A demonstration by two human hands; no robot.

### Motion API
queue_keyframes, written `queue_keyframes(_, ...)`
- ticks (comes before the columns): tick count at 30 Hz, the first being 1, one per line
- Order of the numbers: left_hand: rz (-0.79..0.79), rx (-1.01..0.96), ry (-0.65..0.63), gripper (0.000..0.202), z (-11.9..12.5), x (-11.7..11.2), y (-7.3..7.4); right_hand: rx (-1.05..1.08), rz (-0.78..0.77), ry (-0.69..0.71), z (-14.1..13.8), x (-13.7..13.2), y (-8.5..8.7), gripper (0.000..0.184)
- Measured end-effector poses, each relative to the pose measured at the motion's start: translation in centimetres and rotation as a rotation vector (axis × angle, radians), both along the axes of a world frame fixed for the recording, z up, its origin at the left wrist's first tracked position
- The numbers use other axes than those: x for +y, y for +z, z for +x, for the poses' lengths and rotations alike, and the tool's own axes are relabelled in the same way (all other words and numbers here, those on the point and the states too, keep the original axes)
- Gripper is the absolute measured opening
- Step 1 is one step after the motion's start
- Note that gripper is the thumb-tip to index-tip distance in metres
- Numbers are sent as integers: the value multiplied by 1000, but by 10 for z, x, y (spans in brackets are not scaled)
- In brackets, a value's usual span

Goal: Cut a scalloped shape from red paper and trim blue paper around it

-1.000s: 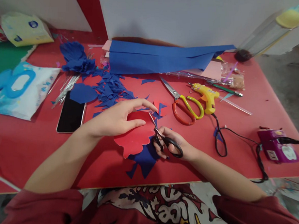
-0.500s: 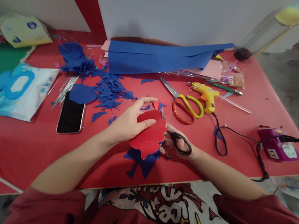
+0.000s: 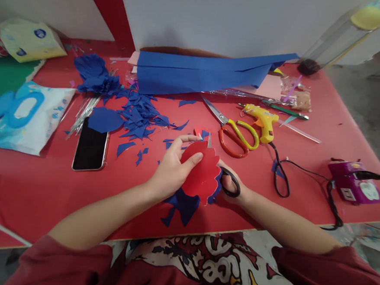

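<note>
Pinched between the thumb and fingers of my left hand (image 3: 175, 169) is a red paper piece (image 3: 200, 172) with a scalloped edge; some blue shows along its lower right side. My right hand (image 3: 234, 189) is closed on black-handled scissors (image 3: 231, 182), whose blade tip pokes up at the paper's upper edge. Much of the scissors is hidden behind the paper. Under the paper, dark blue scraps (image 3: 183, 206) lie on the red table (image 3: 123, 212). Small red and blue offcuts lie just beyond my left fingertips.
Beyond my hands are large scissors (image 3: 230, 129), a yellow glue gun (image 3: 262, 120) and folded blue sheets (image 3: 198, 72). A phone (image 3: 90, 147), a blue paper flower (image 3: 94, 73), a heap of blue scraps (image 3: 139, 113) and a wipes pack (image 3: 28, 114) are left. A purple power box (image 3: 355, 183) stands right.
My left hand has shifted right with the red paper, which is turned so that its scalloped edge now faces right. The scissor tip has moved slightly right and up.
</note>
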State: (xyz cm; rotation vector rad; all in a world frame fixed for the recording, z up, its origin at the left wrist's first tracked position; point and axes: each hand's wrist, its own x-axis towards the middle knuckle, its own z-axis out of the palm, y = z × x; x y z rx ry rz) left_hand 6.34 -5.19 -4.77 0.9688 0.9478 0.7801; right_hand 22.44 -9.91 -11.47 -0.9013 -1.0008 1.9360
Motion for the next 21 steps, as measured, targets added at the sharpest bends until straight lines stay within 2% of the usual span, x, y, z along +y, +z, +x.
queue_keyframes(2, -39, -26, 23, 28, 2, -3, -2, -30, 104, -119, 0, -2, 0, 52)
queue_keyframes(4, -79, -55, 42, 27, 4, -6, -3, -41, 143, -155, -1, -3, -1, 49)
queue_keyframes(11, -123, -201, 63, 27, 8, -11, -8, 64, 121, -66, 2, -6, -1, 56)
queue_keyframes(21, -145, -228, 99, 24, 9, -13, -7, 62, 64, -22, 4, -8, -1, 67)
